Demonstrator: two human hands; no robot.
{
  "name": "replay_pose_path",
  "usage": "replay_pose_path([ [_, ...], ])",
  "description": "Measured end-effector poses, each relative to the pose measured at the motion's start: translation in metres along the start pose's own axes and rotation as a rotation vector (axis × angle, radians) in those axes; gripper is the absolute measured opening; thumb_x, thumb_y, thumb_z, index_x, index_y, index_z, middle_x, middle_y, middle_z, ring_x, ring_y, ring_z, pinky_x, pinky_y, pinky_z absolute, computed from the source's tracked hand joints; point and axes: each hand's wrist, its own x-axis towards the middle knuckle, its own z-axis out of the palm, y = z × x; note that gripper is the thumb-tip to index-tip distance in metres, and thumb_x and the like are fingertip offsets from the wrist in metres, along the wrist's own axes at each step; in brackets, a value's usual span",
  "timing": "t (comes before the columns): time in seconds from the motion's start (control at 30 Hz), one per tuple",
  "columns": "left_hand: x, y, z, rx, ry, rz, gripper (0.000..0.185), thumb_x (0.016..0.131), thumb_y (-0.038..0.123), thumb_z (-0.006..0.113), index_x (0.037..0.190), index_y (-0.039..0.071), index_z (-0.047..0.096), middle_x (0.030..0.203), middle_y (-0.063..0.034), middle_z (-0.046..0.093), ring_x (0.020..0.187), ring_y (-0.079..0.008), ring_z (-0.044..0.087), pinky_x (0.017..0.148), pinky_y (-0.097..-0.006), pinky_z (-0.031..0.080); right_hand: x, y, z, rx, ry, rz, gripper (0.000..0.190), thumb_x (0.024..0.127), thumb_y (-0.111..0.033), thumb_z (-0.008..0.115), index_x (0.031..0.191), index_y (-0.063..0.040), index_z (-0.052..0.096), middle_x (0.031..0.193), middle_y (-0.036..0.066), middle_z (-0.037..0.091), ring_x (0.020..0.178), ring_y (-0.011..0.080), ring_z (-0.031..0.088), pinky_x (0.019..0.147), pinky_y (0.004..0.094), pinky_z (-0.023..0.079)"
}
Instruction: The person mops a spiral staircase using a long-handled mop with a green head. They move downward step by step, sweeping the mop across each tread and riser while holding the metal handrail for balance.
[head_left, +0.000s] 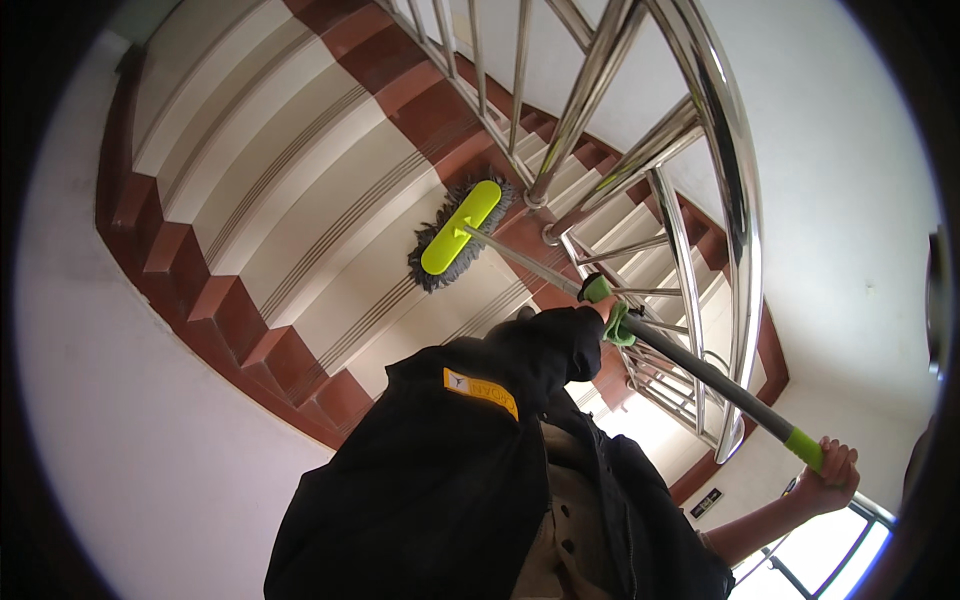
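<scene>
A flat dust mop with a lime-green plastic head (459, 229) and a grey shaggy fringe rests on a stair tread. Its grey pole (712, 379) runs diagonally down to the right. My left hand (598, 306), in a black sleeve, grips the pole partway along. A green cloth (619, 324) lies around the pole at that hand; whether it is tied on or held I cannot tell. My right hand (831, 476) is wrapped around the pole's end, beside its lime-green grip (805, 448).
Cream stairs (322, 202) with reddish-brown borders curve through the view. Polished steel railing (739, 187) stands close to the pole on the right. Beyond it another flight (615, 217) shows. White walls (90, 337) bound both sides, with a bright window (840, 559) at lower right.
</scene>
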Motion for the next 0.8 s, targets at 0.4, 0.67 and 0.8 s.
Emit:
replay_pose_path([
  [0.4,-0.059,0.024,-0.163,-0.290,-0.002,0.187,0.023,0.075,0.026,0.061,0.083,0.006,0.053,0.069,-0.0066,0.056,0.061,-0.0197,0.057,0.057,-0.0355,0.051,0.019,0.073,0.095,0.112,-0.433,0.247,0.022,0.077,-0.014,0.040,0.057,-0.014,0.030,0.044,0.001,0.027,0.043,0.0118,0.028,0.066,0.0315,0.033],
  [0.67,-0.151,0.039,-0.321,-0.484,0.065,0.365,0.021,0.078,0.032,0.057,0.079,0.011,0.054,0.073,-0.0035,0.057,0.069,-0.0197,0.058,0.064,-0.0369,0.051,-0.020,0.179,0.202,0.219,-0.579,0.483,0.025,0.072,-0.015,0.040,0.050,-0.014,0.028,0.040,0.002,0.027,0.041,0.0140,0.028,0.066,0.0324,0.037],
  [0.8,-0.182,0.040,-0.387,-0.580,0.188,0.494,0.028,0.077,0.039,0.057,0.086,0.012,0.055,0.083,-0.0048,0.057,0.076,-0.0233,0.058,0.068,-0.0405,0.051,-0.064,0.219,0.259,0.207,-0.637,0.506,0.024,0.069,-0.019,0.041,0.049,-0.014,0.029,0.039,0.002,0.027,0.040,0.0153,0.029,0.062,0.0329,0.037],
])
